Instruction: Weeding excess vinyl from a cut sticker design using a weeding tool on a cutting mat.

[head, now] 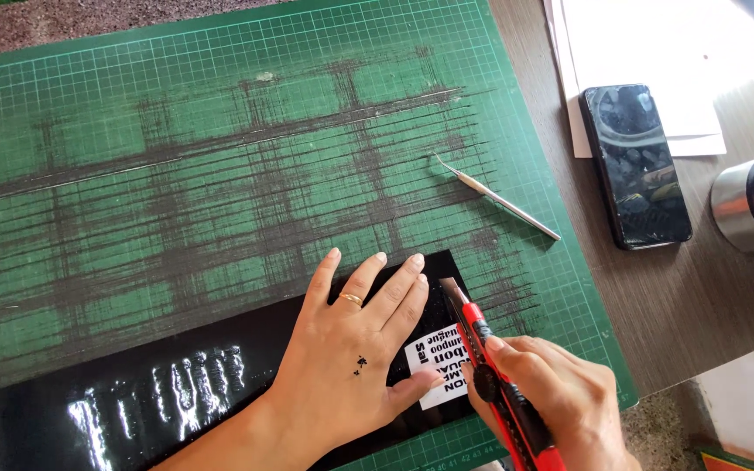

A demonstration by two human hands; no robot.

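Head view, left hand point(351, 366) flat on black sheet point(176, 384), right hand point(560, 401) gripping knife point(490, 366) at edge

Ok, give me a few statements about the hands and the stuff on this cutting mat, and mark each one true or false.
1. The left hand lies flat on the black glossy sheet. True.
2. The right hand holds a pair of scissors. False: it grips a red utility knife.
3. A thin metal pick lies on the green cutting mat. True.
4. The phone lies on the mat. False: it lies off the mat, partly on white paper.
5. The left hand wears a ring. True.
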